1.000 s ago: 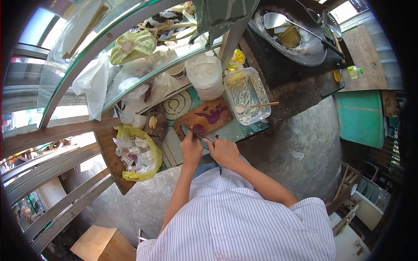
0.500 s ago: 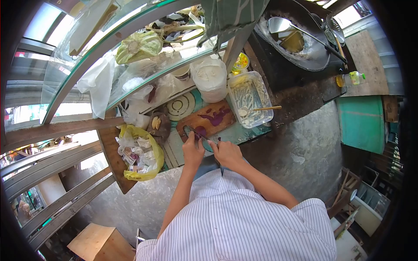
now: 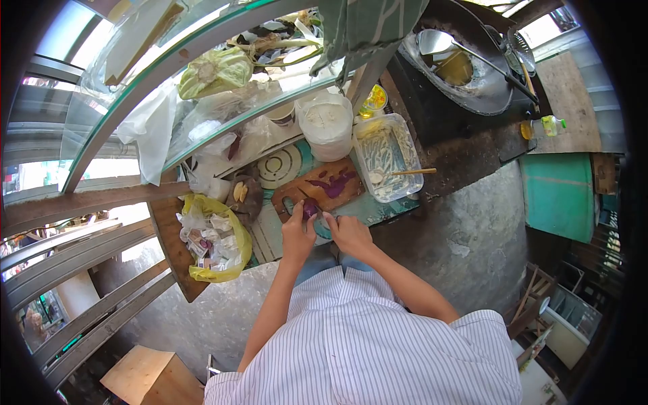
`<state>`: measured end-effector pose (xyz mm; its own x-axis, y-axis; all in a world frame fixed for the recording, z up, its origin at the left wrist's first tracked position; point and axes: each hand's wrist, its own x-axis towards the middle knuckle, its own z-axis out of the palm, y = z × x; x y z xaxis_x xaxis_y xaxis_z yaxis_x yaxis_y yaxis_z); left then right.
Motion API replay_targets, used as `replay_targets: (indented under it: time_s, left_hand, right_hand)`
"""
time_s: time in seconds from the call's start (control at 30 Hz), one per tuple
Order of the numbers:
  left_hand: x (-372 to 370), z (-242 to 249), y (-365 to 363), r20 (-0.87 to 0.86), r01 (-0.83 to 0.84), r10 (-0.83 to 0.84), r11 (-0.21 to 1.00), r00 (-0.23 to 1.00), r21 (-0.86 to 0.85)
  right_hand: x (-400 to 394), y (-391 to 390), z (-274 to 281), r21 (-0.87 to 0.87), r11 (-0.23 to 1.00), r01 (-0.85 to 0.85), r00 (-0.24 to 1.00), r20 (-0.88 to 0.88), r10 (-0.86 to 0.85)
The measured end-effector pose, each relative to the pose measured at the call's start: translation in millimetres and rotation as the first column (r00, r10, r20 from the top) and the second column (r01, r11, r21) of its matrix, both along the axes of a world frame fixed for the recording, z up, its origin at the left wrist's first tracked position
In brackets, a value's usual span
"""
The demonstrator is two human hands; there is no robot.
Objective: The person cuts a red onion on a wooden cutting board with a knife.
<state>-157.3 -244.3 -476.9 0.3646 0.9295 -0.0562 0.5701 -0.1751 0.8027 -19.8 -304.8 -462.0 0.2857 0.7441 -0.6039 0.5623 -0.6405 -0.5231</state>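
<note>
My left hand is closed around a purple piece, which looks like purple sweet potato, at the near edge of the wooden cutting board. Beside it, my right hand grips a small knife, mostly hidden by the fingers, with its blade close to the purple piece. Flat, bright purple slices lie on the far right part of the board. Just right of the board is a clear plastic tub smeared with pale batter, a wooden-handled spoon resting in it.
A yellow plastic bag of scraps stands at left. Behind the board is a white bucket. A glass case holding a cabbage overhangs the back. At upper right, a wok holds oil and a metal spatula.
The purple piece in my left hand shows more fully now. The knife blade has shifted toward me, and my right hand has moved slightly left.
</note>
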Motion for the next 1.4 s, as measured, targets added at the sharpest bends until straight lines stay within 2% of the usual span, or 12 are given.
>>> replay_targets:
  time_s: [0.13, 0.2, 0.3, 0.4, 0.53, 0.6, 0.7, 0.8, 1.03, 1.2, 1.3, 1.4]
  left_hand:
    - [-2.2, 1.8, 1.6, 0.006, 0.006, -0.006, 0.999, 1.0, -0.033]
    - [0.9, -2.5, 0.7, 0.003, 0.002, -0.002, 0.992, 1.0, 0.123]
    - [2.0, 3.8, 2.2, -0.015, 0.013, -0.013, 1.0, 1.0, -0.001]
    - [1.0, -1.9, 1.6, 0.002, -0.016, 0.016, 0.993, 1.0, 0.115]
    - [4.0, 6.9, 7.4, -0.026, -0.019, 0.02, 0.998, 0.999, 0.06]
    - [7.2, 13.5, 11.2, -0.034, -0.01, 0.009, 0.999, 0.999, -0.045]
    - [11.1, 11.9, 10.9, -0.037, -0.035, 0.035, 0.999, 0.999, -0.017]
    - [15.3, 16.7, 9.3, -0.034, -0.092, 0.09, 0.993, 0.995, -0.073]
    - [9.8, 5.8, 1.5, 0.036, -0.155, 0.161, 0.979, 0.986, -0.129]
    - [12.0, 19.2, -1.9, -0.144, -0.088, 0.077, 0.994, 0.987, -0.072]
    - [13.0, 6.1, -7.1, -0.085, -0.054, 0.063, 0.992, 0.994, 0.111]
    - [10.5, 3.9, -6.0, -0.044, -0.066, 0.07, 0.995, 0.997, 0.081]
  right_hand:
    - [3.7, -4.4, 1.7, -0.034, 0.998, 0.043, 0.997, -0.062, -0.045]
    - [7.5, -11.3, -3.7, -0.074, 0.994, 0.082, 0.99, -0.107, -0.09]
    - [6.3, -4.7, -30.8, -0.087, 0.989, 0.12, 0.987, -0.095, -0.128]
    - [10.5, -6.8, -48.7, -0.111, 0.976, 0.189, 0.959, -0.194, -0.208]
    - [24.7, -9.3, -40.3, -0.143, 0.968, 0.205, 0.938, -0.255, -0.236]
    - [29.5, -7.9, -30.6, -0.356, 0.908, 0.222, 0.852, -0.382, -0.358]
    - [27.7, -10.3, -27.7, -0.111, 0.979, 0.174, 0.956, -0.218, -0.195]
    - [16.8, -7.9, 6.8, -0.025, 0.99, 0.142, 0.987, -0.072, -0.143]
    - [7.2, -21.0, 32.1, 0.026, 1.0, 0.009, 0.999, -0.053, -0.007]
    - [2.8, -24.5, 31.2, 0.058, 0.997, -0.059, 0.997, 0.045, 0.056]
    - [3.2, -17.0, 29.8, 0.058, 0.997, -0.05, 0.998, 0.033, 0.049]
    - [0.2, -11.7, 22.9, 0.076, 0.994, -0.081, 0.994, 0.081, 0.075]
